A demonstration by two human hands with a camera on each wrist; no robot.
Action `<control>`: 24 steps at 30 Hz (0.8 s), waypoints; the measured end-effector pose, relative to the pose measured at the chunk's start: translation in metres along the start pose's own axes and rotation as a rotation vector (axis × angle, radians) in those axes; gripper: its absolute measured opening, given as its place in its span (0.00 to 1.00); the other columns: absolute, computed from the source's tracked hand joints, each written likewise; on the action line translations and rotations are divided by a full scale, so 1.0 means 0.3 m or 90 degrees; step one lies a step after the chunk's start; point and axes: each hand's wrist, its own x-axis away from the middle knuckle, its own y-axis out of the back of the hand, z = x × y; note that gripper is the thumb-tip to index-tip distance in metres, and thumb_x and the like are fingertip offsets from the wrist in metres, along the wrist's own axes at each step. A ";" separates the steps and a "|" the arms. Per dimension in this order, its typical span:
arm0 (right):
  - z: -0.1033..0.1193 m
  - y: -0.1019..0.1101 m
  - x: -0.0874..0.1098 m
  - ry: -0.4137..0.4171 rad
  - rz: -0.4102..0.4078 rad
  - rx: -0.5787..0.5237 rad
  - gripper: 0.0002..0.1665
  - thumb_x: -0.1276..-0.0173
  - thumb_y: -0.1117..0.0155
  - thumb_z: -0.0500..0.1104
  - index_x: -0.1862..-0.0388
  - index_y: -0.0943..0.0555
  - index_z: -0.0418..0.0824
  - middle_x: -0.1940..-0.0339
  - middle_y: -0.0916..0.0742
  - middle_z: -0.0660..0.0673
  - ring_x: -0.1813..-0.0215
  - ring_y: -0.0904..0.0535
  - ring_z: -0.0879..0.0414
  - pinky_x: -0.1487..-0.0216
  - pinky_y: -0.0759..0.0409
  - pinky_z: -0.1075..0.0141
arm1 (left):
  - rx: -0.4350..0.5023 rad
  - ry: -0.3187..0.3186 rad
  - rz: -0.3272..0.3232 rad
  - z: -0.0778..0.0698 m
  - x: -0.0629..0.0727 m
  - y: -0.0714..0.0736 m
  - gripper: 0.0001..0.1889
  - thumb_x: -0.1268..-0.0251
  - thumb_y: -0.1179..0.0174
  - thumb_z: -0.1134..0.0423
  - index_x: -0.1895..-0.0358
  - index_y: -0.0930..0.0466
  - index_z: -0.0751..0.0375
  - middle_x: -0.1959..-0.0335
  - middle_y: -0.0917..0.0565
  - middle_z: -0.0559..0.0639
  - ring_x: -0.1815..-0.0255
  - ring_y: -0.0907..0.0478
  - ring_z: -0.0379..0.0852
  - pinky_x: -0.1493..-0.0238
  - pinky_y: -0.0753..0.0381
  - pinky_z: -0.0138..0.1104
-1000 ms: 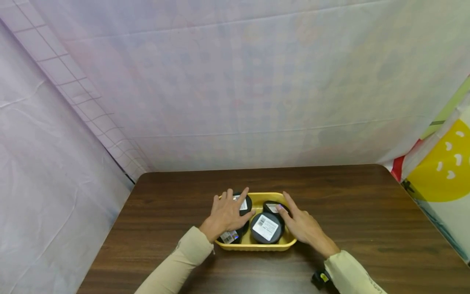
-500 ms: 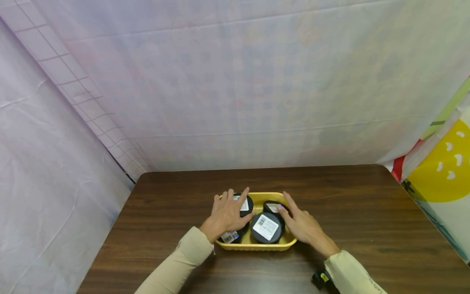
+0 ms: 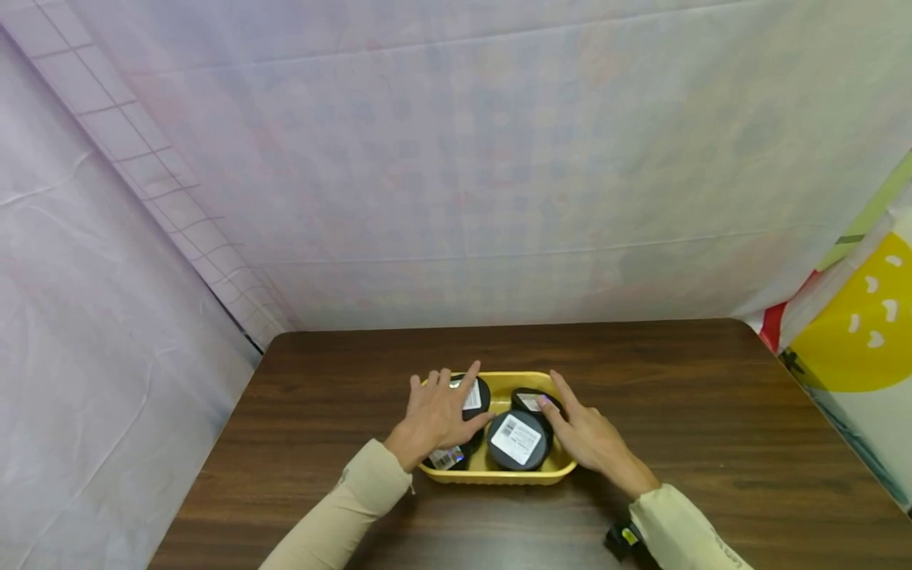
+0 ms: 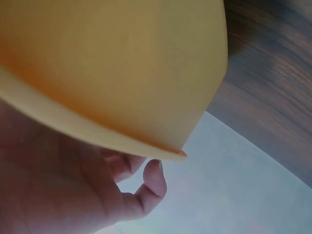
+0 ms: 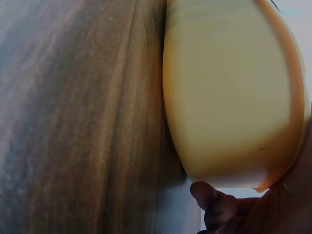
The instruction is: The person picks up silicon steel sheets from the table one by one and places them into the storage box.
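Observation:
A yellow plastic bin (image 3: 499, 478) stands on the table, holding several round black discs with white labels, one of them a black disc (image 3: 518, 440) in front. Over the bin's left end lies my left hand (image 3: 436, 416), its thumb and index finger spread above a black disc (image 3: 476, 396). The left wrist view shows bent fingers (image 4: 152, 183) at the outer rim. My right hand (image 3: 591, 439) grips the right end: the thumb reaches inside beside another black disc (image 3: 529, 401), while bent fingers (image 5: 214, 204) round the outside corner. The left hand partly hides the discs beneath it.
The brown wooden table (image 3: 342, 380) has its far edge near a pale cloth backdrop (image 3: 456, 198). A small black object with a yellow mark (image 3: 621, 540) lies beside the right sleeve. More white cloth (image 3: 107, 356) hangs on the left.
Both hands keep their places on the bin. The left hand shifts very slightly to the left; the black discs stay almost where they were.

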 end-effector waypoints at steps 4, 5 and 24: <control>-0.002 0.001 -0.002 0.000 0.001 0.003 0.45 0.25 0.69 0.73 0.18 0.53 0.52 0.40 0.21 0.24 0.49 0.18 0.32 0.56 0.22 0.41 | 0.016 0.004 0.010 0.009 0.009 0.012 0.45 0.35 0.59 0.24 0.19 0.57 0.38 0.35 0.28 0.60 0.35 0.30 0.59 0.38 0.35 0.57; -0.002 0.001 -0.002 0.000 0.002 0.004 0.45 0.25 0.69 0.73 0.18 0.53 0.52 0.40 0.21 0.24 0.49 0.18 0.32 0.56 0.22 0.41 | 0.021 0.006 0.012 0.013 0.011 0.016 0.45 0.35 0.60 0.24 0.19 0.57 0.38 0.35 0.28 0.60 0.35 0.30 0.59 0.38 0.36 0.57; -0.016 0.044 0.002 0.044 -0.044 0.035 0.44 0.23 0.65 0.69 0.20 0.45 0.42 0.34 0.26 0.23 0.38 0.27 0.26 0.46 0.28 0.34 | 0.096 0.021 -0.092 0.210 0.072 0.091 0.37 0.26 0.56 0.36 0.20 0.48 0.47 0.28 0.33 0.61 0.31 0.34 0.61 0.37 0.34 0.58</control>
